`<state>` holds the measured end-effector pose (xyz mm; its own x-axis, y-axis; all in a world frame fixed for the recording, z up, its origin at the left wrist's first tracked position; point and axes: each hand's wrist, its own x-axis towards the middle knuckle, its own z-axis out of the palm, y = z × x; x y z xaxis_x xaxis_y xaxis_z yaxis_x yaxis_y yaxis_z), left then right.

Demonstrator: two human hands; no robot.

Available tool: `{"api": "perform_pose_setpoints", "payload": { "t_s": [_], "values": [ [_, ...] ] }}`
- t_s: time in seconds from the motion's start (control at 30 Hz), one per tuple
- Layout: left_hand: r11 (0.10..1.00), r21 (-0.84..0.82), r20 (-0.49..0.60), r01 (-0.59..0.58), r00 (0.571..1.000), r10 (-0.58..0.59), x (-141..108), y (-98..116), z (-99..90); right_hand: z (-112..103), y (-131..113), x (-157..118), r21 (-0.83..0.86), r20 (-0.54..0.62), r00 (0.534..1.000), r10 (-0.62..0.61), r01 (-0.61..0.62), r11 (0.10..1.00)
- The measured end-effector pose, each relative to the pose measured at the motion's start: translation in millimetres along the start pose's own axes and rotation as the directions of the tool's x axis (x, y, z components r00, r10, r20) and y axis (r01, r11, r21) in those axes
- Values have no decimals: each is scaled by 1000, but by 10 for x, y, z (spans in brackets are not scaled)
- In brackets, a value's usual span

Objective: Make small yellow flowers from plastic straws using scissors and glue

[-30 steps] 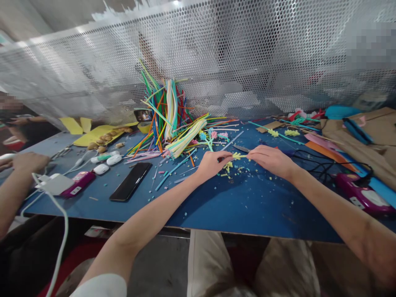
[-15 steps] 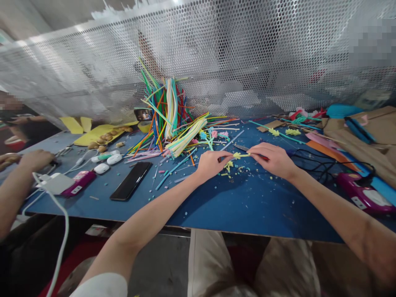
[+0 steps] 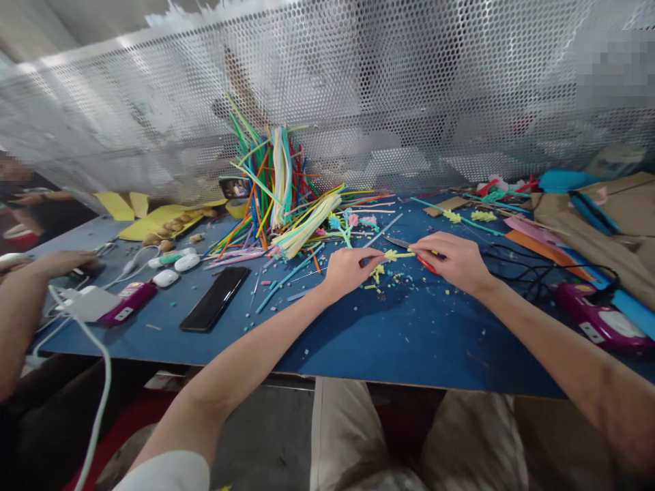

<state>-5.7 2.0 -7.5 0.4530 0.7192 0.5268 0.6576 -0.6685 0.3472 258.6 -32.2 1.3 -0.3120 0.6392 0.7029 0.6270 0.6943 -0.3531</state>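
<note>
My left hand point(image 3: 351, 271) is closed in a pinch on a yellow pipe cleaner point(image 3: 402, 255), whose fuzzy, notched end sits by the fingertips and whose straight part points right. My right hand point(image 3: 455, 262) is closed on red-handled scissors point(image 3: 428, 264); their blades point left above the yellow strip. The right fingertips are close to the strip's free end, and I cannot tell whether they touch it. Yellow trimmed bits point(image 3: 377, 271) lie just below my hands. Behind them stands a pipe-cleaner stem with small blue and pink flowers point(image 3: 348, 232).
A big bundle of coloured pipe cleaners point(image 3: 276, 184) rises at the back against a perforated metal screen point(image 3: 409, 88). A black phone point(image 3: 215, 299) and white chargers point(image 3: 92, 303) lie left, near a co-worker's hand point(image 3: 64, 262). Cables, a purple power strip point(image 3: 601, 317) and brown paper point(image 3: 583, 211) fill the right.
My right fingers have shifted slightly up at the yellow strip's end, and more of the red scissor handle shows. My left hand keeps its pinch. The co-worker's hand has moved slightly.
</note>
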Motion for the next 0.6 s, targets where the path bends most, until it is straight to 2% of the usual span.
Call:
{"api": "perform_pose_setpoints", "payload": {
  "t_s": [0.1, 0.33, 0.47, 0.6],
  "values": [
    [1000, 11, 6, -1, 1000, 1, -1, 17, -14, 7, -11, -9, -13, -9, 1000, 0, 0, 1000],
    [999, 31, -3, -44, 999, 45, -1, 16, -12, 60, -56, 23, -135, 67, 996, -55, 64, 989],
    [995, 62, -10, -79, 997, 80, -5, 35, -18, 95, -108, 42, -232, 44, 994, -97, 104, 967],
    [984, 85, -47, -153, 986, 158, -7, 63, -34, 114, -159, 47, -242, 9, 995, -95, 94, 966]
  ]
}}
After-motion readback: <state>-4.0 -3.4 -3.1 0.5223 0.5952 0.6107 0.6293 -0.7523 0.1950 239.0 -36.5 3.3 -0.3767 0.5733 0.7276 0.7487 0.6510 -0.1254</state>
